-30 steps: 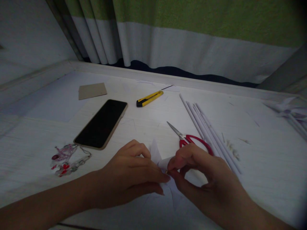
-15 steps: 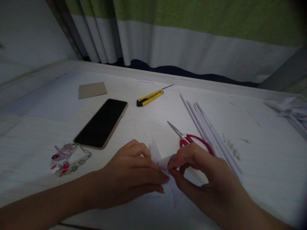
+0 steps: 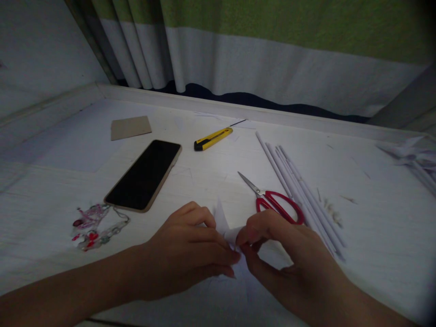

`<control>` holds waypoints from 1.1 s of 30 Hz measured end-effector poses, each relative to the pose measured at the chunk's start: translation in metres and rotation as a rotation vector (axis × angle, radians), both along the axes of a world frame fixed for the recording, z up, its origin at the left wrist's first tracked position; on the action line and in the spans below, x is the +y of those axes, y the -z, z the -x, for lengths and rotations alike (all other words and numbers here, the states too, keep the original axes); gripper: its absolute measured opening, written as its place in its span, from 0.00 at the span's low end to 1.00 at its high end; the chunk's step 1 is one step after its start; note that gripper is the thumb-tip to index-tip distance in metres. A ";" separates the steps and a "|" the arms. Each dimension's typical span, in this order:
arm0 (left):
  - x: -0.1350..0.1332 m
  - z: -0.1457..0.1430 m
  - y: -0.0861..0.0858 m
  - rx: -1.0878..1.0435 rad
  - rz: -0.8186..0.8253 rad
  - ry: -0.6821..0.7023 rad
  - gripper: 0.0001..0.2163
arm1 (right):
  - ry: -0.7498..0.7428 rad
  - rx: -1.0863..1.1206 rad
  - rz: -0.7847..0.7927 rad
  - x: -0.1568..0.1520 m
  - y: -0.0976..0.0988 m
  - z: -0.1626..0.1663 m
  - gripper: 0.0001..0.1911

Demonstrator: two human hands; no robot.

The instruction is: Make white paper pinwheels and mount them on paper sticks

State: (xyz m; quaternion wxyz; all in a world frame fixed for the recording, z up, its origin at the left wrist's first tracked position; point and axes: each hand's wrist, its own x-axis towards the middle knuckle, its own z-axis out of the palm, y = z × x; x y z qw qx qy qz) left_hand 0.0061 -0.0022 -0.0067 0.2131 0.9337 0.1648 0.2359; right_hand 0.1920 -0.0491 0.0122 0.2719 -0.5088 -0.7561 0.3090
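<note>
Since the frame a second back, little has changed on my feed. My right hand [image 3: 282, 254] has drawn slightly toward me, so the red-handled scissors [image 3: 279, 205] now show both handle loops, where my knuckles covered part of them before. My left hand [image 3: 184, 254] has hardly shifted.

Much of the small white piece of paper [image 3: 225, 227] is hidden under my two hands. Only a pointed tip and a short curled part show in the gap between them, and a pale patch runs on beneath my fingers toward me. The light is dim and the near edge is murky, so I cannot trace the paper's outline.

The right hand pinches the curled part between thumb and forefinger. The left hand lies over the paper with fingers stretched toward the right hand and their tips on the sheet; I cannot tell whether it grips or only presses. The paper lies on the white tabletop [image 3: 374, 218] close to me, just in front of the scissors.

Thin white rolled paper sticks [image 3: 299, 186] lie touching the scissors' right side. Farther back are a black phone [image 3: 145, 175], a yellow utility knife [image 3: 213, 139] and a brown cardboard rectangle [image 3: 130, 128]. A pink and red beaded charm [image 3: 93, 227] lies to the left.
</note>
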 end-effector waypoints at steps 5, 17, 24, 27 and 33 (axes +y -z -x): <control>0.001 0.000 -0.002 0.002 0.001 -0.002 0.05 | 0.021 0.014 0.038 -0.001 0.000 -0.001 0.13; 0.003 0.001 0.005 -0.039 -0.003 -0.123 0.13 | 0.068 0.072 0.099 -0.003 0.002 0.003 0.14; 0.003 0.000 0.005 -0.041 -0.084 -0.163 0.21 | 0.075 0.081 0.104 -0.005 0.003 0.003 0.15; 0.003 0.001 0.004 -0.021 -0.103 -0.165 0.20 | 0.061 0.085 0.112 -0.005 0.004 0.004 0.15; 0.005 -0.001 0.004 -0.001 -0.105 -0.131 0.20 | 0.053 0.096 0.129 -0.007 0.006 0.006 0.16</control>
